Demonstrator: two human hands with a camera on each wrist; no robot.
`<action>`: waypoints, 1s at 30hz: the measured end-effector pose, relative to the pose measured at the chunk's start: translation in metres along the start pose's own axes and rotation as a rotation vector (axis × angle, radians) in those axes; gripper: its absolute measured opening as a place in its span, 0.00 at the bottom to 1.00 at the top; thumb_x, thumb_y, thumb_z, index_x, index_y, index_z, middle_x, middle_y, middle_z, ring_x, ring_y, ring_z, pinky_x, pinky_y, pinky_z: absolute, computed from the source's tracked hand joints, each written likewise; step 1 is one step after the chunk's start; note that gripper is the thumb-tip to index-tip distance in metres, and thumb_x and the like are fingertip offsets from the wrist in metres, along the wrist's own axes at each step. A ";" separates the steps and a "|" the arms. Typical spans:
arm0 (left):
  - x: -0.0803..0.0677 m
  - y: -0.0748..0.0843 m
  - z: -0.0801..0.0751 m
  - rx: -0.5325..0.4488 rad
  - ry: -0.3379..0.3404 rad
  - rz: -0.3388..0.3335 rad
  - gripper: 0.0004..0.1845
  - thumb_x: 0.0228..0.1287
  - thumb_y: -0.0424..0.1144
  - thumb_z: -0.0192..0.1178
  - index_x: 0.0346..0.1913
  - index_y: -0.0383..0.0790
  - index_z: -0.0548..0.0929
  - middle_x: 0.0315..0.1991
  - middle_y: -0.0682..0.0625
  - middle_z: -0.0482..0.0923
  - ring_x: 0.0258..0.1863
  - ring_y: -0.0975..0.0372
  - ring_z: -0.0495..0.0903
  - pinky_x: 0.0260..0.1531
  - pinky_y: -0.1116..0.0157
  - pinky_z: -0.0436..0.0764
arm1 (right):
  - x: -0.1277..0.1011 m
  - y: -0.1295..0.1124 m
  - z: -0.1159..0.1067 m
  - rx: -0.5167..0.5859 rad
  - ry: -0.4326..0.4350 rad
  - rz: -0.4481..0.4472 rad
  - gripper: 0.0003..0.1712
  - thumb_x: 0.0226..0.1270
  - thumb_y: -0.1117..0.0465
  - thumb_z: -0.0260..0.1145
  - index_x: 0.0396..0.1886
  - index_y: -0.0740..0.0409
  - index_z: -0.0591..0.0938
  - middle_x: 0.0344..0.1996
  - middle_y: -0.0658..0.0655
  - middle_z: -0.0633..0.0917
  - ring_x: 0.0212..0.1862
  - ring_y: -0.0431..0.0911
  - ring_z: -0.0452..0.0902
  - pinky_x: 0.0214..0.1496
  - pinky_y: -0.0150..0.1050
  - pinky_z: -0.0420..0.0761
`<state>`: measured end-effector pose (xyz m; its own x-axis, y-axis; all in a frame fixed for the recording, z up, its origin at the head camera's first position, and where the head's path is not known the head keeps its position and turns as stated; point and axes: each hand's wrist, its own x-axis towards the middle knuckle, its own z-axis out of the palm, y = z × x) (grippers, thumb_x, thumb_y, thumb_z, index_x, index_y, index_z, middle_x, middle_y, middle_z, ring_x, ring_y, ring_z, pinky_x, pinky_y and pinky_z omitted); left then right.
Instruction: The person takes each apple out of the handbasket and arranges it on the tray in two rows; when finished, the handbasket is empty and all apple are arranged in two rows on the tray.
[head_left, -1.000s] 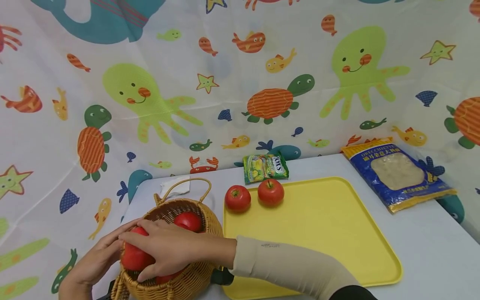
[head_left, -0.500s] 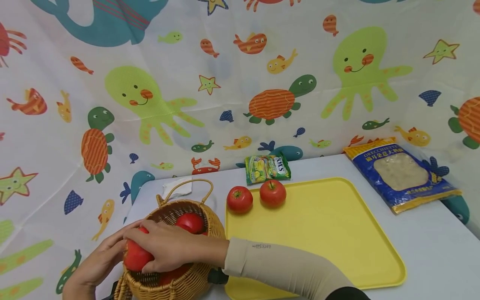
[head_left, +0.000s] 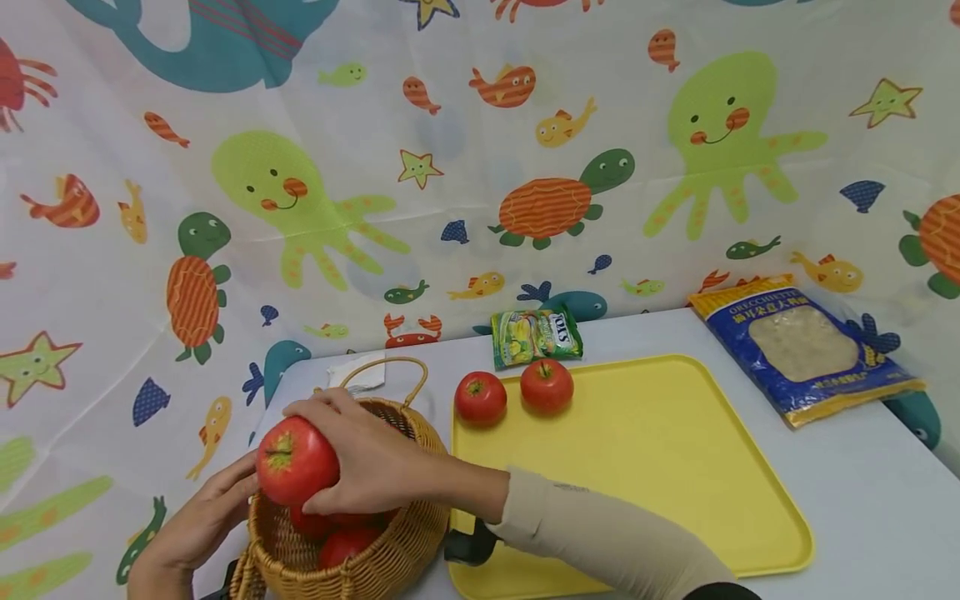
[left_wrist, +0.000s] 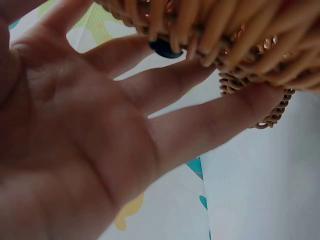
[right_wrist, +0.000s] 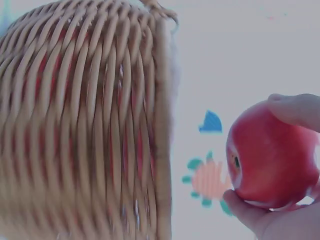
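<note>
Right hand [head_left: 367, 458] grips an apple [head_left: 296, 461] above the basket [head_left: 416, 533]; left hand [head_left: 197, 525], fingers straight, steadies its side. A loose grip could drop the apple.

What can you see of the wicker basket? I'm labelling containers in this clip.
The basket is round, woven of tan wicker, with a thin looped handle standing at its far rim. It sits upright at the table's near left corner, just left of the yellow tray. Red apples lie inside. The left hand touches its left side with straight fingers; the right hand holds another apple above its rim.
</note>
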<state>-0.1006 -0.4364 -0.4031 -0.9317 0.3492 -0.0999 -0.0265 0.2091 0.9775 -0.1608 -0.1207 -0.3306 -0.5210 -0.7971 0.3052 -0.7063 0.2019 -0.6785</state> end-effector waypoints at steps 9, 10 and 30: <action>0.004 0.007 0.008 0.081 0.027 -0.008 0.26 0.85 0.35 0.35 0.80 0.35 0.55 0.69 0.73 0.68 0.64 0.77 0.71 0.51 0.64 0.81 | -0.064 0.049 -0.065 0.208 0.264 0.109 0.50 0.56 0.60 0.80 0.76 0.46 0.64 0.68 0.51 0.70 0.63 0.46 0.71 0.55 0.41 0.81; 0.004 0.007 0.009 0.084 0.028 -0.011 0.26 0.85 0.35 0.35 0.80 0.34 0.55 0.69 0.74 0.68 0.64 0.77 0.71 0.51 0.64 0.81 | -0.074 0.058 -0.072 0.191 0.297 0.139 0.50 0.56 0.60 0.80 0.76 0.44 0.65 0.68 0.52 0.70 0.63 0.48 0.71 0.55 0.44 0.82; 0.003 -0.001 0.002 0.043 0.035 -0.047 0.26 0.85 0.35 0.35 0.80 0.44 0.60 0.66 0.75 0.71 0.60 0.77 0.74 0.49 0.64 0.82 | -0.199 0.229 -0.128 0.035 0.469 0.727 0.50 0.57 0.67 0.77 0.75 0.64 0.60 0.68 0.71 0.68 0.67 0.67 0.65 0.65 0.63 0.72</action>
<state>-0.1030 -0.4340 -0.4044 -0.9418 0.3062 -0.1386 -0.0560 0.2638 0.9630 -0.2799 0.1565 -0.4612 -0.9870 -0.1584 0.0268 -0.1103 0.5468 -0.8300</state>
